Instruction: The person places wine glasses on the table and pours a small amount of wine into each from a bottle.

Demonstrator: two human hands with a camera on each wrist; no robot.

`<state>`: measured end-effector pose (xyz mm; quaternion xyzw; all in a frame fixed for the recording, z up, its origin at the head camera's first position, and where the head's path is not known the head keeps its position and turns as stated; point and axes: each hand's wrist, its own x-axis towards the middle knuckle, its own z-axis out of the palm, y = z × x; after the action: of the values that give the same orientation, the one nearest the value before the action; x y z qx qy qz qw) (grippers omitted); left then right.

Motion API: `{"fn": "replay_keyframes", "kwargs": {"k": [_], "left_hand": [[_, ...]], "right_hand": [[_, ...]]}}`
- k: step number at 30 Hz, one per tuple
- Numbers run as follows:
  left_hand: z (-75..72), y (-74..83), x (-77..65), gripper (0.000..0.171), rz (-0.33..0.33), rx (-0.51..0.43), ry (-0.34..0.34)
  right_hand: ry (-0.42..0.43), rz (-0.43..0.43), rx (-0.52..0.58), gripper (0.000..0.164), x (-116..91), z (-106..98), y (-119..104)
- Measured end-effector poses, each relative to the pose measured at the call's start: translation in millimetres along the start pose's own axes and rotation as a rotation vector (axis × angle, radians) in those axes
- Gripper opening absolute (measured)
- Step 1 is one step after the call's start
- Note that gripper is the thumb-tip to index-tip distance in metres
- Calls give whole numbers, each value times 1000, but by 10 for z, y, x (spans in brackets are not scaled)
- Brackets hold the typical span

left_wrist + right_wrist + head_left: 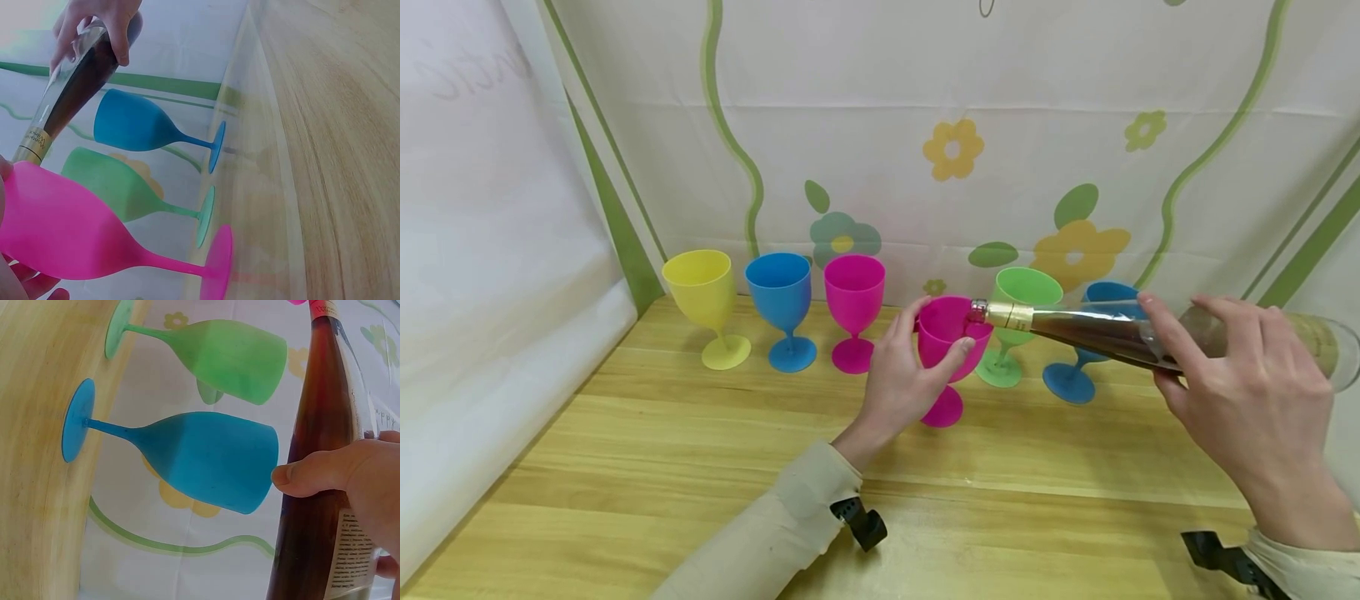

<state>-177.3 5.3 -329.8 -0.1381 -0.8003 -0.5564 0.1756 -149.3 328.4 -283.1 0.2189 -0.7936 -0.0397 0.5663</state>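
Observation:
My left hand (906, 367) holds the bowl of a pink goblet (951, 333), thumb on the near side and fingers around the far side. The goblet's foot is at the tabletop. In my right hand (1255, 383) is a glass wine bottle (1097, 329) with dark reddish liquid, tipped nearly level with its neck to the left. The bottle's mouth lies at the pink goblet's rim, and pinkish liquid shows there. The left wrist view shows the same pink goblet (75, 231) upright beside the green one. My right thumb (319, 472) presses along the bottle's side.
Behind stand a yellow goblet (703, 292), a blue goblet (781, 292) and another pink goblet (855, 292) on the left. A green goblet (1022, 296) and a second blue goblet (1070, 383) stand right, beneath the bottle. A flowered cloth (865, 150) hangs behind the wooden table (647, 483).

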Motion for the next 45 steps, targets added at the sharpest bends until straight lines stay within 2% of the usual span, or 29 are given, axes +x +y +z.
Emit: {"fn": "replay_keyframes", "kwargs": {"k": [16, 33, 45], "left_hand": [[9, -5, -5, 73, -2, -11, 4], [19, -20, -8, 74, 5, 3, 7], [18, -20, -6, 75, 9, 4, 10]], "right_hand": [[0, 1, 7, 66, -1, 0, 7], [-49, -15, 1, 73, -21, -5, 28], [-10, -8, 7, 69, -4, -1, 14]]}}
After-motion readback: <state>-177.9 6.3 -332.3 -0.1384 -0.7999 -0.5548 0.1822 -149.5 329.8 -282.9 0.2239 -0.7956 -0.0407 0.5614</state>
